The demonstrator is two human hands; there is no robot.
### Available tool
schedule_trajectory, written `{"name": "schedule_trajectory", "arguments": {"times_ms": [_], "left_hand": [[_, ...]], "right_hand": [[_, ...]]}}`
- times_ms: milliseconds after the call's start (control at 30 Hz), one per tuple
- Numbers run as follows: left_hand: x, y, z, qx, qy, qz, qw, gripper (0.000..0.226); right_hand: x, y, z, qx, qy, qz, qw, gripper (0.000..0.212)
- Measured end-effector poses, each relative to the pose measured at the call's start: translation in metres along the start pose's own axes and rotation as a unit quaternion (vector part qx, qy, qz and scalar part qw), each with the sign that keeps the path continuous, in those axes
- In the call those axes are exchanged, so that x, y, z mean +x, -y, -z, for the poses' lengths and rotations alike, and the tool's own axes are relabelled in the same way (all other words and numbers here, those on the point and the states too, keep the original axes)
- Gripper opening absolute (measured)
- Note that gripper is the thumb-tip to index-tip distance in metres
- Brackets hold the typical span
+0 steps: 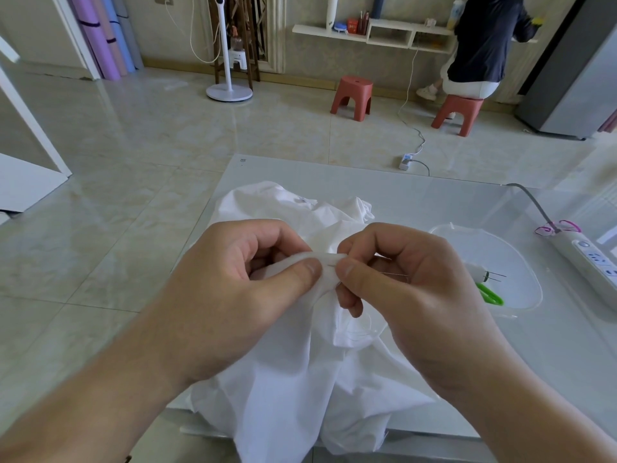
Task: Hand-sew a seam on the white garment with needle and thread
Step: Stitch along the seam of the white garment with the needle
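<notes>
Head view, centre frame: the white garment [293, 372] is heaped on the glass table [417, 202], thin, floppy and light, so I'd say hold it right beside the stitch. Left hand [240, 289] pinches a fold there; right hand [397, 282] pinches the needle [394, 275] against the same fold. At right, a clear plastic tray [521, 262] holds green-handled scissors [489, 294] and a white spool with needles, I think.

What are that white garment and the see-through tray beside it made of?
The white garment looks like thin woven cloth, matte; it creases and hangs in soft folds, perhaps cotton or a blend. The tray seems clear, glossy plastic: the table shows through it, and its rim catches light.
</notes>
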State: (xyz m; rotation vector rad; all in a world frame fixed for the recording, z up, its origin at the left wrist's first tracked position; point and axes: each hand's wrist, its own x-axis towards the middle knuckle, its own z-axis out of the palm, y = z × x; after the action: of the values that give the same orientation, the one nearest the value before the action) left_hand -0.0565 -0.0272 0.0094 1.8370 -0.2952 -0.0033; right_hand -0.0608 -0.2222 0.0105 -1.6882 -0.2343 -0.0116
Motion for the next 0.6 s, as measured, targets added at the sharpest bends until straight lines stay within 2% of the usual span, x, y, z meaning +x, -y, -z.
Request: {"name": "schedule_trajectory", "arguments": {"times_ms": [300, 600], "left_hand": [[-0.0005, 0.0011, 0.0012, 0.013, 0.0, 0.002, 1.0, 0.012], [0.0, 0.0012, 0.0009, 0.012, 0.003, 0.007, 1.0, 0.014]], "right_hand": [[0.0037, -0.0053, 0.0024, -0.005, 0.006, -0.002, 1.0, 0.014], [0.006, -0.0076, 0.0084, 0.04, 0.03, -0.008, 0.999, 0.014]]}}
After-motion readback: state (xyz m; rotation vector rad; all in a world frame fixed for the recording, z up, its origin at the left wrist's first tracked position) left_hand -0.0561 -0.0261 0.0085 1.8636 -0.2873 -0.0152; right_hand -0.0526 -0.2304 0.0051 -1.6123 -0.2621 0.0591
